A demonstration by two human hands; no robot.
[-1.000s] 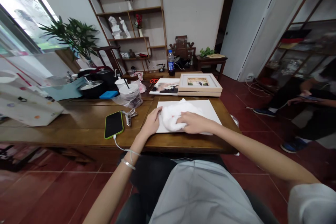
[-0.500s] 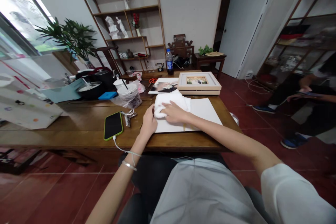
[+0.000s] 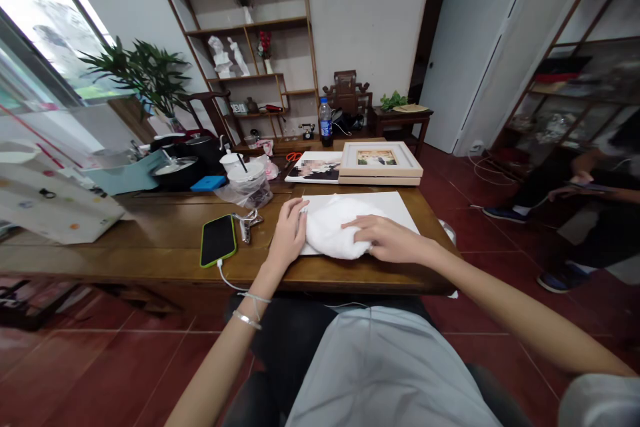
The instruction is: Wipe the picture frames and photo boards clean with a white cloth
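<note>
A white board (image 3: 390,205) lies flat on the wooden table (image 3: 150,240) in front of me. On its near part sits a bunched white cloth (image 3: 333,230). My right hand (image 3: 387,238) presses on the cloth's right side, fingers curled over it. My left hand (image 3: 287,233) rests at the board's left edge, fingers stretched out and touching the cloth.
A phone in a green case (image 3: 218,239) with a white cable lies left of my hands, beside a metal clip (image 3: 246,221). Stacked picture frames (image 3: 380,163), a bottle (image 3: 325,122), a lidded cup in a bag (image 3: 246,180) and pots stand further back. Another person sits at right (image 3: 590,187).
My right hand has drawn the cloth from the board's far left corner back toward me, to the near edge. My left hand stays at the board's left edge.
</note>
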